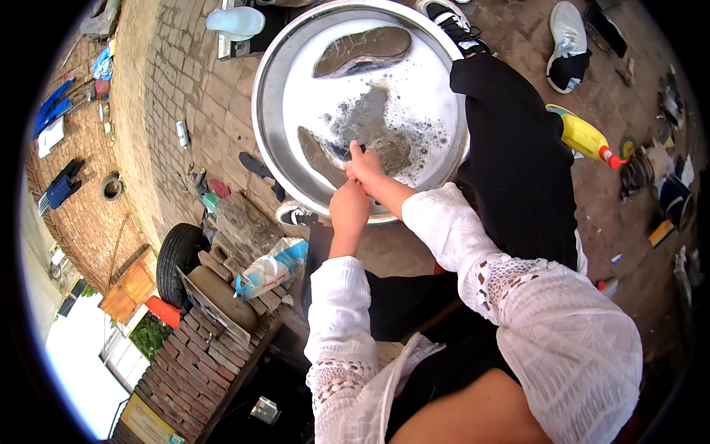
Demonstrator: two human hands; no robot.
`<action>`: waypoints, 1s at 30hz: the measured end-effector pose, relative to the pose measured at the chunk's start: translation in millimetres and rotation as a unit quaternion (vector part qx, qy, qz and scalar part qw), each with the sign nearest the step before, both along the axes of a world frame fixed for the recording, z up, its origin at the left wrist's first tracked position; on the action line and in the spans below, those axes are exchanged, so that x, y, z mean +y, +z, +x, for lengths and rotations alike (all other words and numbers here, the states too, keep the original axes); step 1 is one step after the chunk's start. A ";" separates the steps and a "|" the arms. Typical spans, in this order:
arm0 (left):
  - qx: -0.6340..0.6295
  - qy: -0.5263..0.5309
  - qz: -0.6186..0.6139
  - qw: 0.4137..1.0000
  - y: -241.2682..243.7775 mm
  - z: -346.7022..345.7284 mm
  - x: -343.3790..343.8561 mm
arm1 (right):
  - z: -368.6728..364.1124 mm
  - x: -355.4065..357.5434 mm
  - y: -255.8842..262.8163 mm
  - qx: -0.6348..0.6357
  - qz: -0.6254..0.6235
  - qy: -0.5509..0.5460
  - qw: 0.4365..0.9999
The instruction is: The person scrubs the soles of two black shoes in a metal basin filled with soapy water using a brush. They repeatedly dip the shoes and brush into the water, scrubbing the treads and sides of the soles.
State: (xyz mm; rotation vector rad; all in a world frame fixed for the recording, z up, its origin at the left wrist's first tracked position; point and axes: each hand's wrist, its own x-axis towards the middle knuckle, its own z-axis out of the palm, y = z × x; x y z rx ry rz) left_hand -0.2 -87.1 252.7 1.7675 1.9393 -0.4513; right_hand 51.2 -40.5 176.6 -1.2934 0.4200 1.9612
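In front of me a wide metal basin [266, 119] holds grey water covered with white suds [344, 91]. My right hand [366, 166] is closed over the water, and a small dark thing [362, 148] shows between its fingers; what it belongs to is hidden. My left hand [350, 206] is curled against the right, above the near rim. I cannot tell what is inside it. Beside both hands a wet shoe [319, 155] lies partly sunk, its grey-brown sole upward. A second shoe [363, 50] floats sole up at the far side.
Right of the basin lie a yellow bottle with a red cap [585, 133] and a grey-white sneaker [568, 44]. A pale blue slipper [236, 23] is at the upper left. A tyre [180, 261], stacked bricks [188, 366] and a plastic bag [272, 269] stand left.
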 end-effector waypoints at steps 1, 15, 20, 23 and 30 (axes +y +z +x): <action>0.006 0.009 0.000 1.000 0.0 3.7 1.1 | 0.4 0.3 -1.8 0.006 -0.008 0.003 1.000; -0.164 0.184 -0.062 0.967 -7.2 -5.6 9.4 | 6.5 -2.3 6.6 0.014 -0.016 -0.044 0.999; -0.249 0.282 -0.082 0.923 -4.3 -11.5 26.5 | 7.1 9.1 7.3 0.052 0.081 -0.023 0.995; -0.265 0.281 -0.065 0.920 5.7 -5.1 34.3 | 27.4 22.5 -4.1 0.267 0.083 -0.066 0.958; -0.281 0.262 -0.092 0.919 11.6 11.7 31.6 | 50.0 25.7 -0.8 0.218 0.155 0.025 0.963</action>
